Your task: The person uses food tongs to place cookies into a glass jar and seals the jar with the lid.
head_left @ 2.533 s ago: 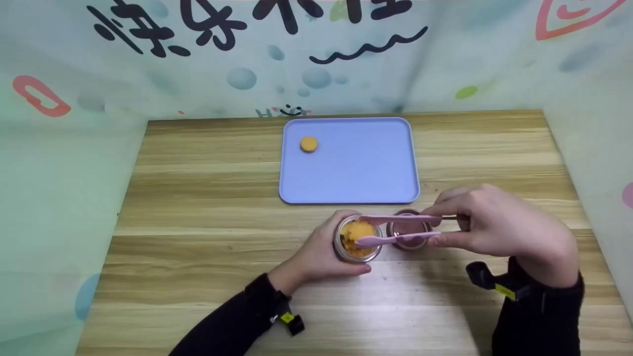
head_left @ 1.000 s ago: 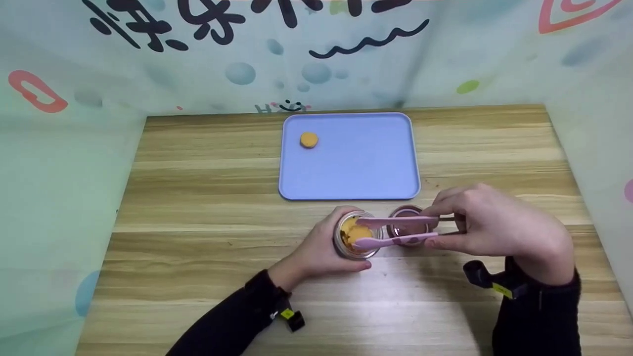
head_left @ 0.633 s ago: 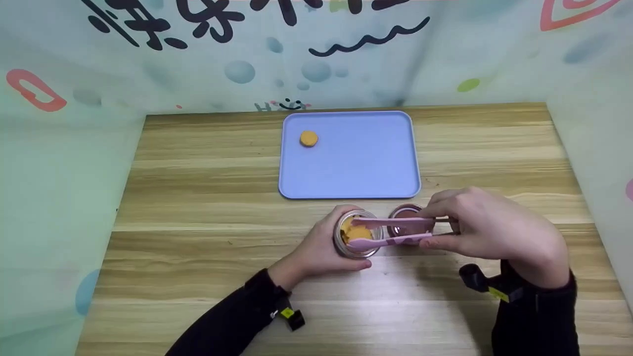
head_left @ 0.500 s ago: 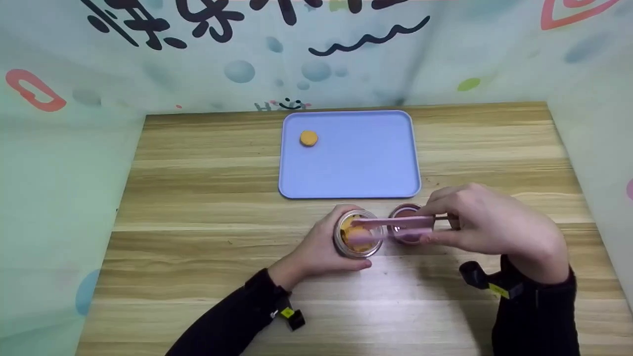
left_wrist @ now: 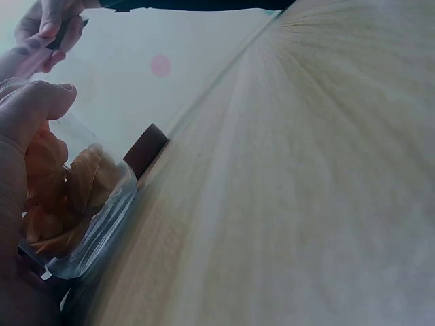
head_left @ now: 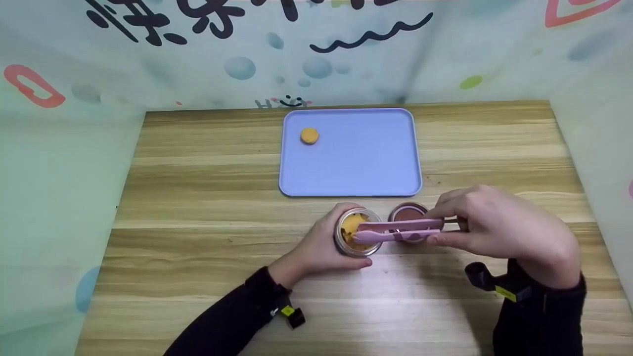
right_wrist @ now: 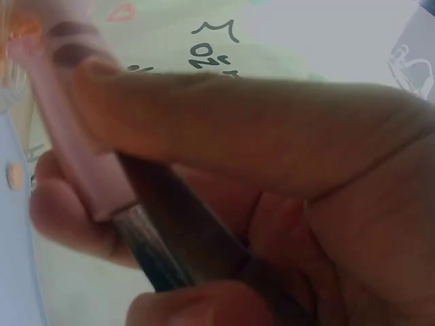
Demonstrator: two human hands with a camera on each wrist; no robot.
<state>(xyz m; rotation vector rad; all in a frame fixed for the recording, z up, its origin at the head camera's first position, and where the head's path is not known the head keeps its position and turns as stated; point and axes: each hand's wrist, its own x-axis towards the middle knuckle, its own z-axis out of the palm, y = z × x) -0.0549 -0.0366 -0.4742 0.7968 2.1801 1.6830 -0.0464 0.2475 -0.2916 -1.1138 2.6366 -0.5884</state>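
My left hand [head_left: 316, 249] grips a small glass jar [head_left: 352, 233] of orange slices standing on the wooden table. The jar [left_wrist: 81, 210] fills the left of the left wrist view beside my thumb. My right hand [head_left: 494, 227] pinches pink-tipped tongs [head_left: 395, 230] whose two arms lie squeezed close together, their tips over the jar's mouth. In the right wrist view the tongs [right_wrist: 88, 156] run between thumb and fingers. One orange slice [head_left: 309, 135] lies on the blue tray [head_left: 385, 168] behind.
A brown jar lid [head_left: 406, 213] lies on the table just right of the jar, under the tongs. Patterned curtain walls enclose the table on the left, back and right. The wooden table [head_left: 198, 198] stretches bare to the left of my hands.
The tongs' arms have closed together over the jar's mouth, where before they stood apart. My left hand has kept its hold on the jar.
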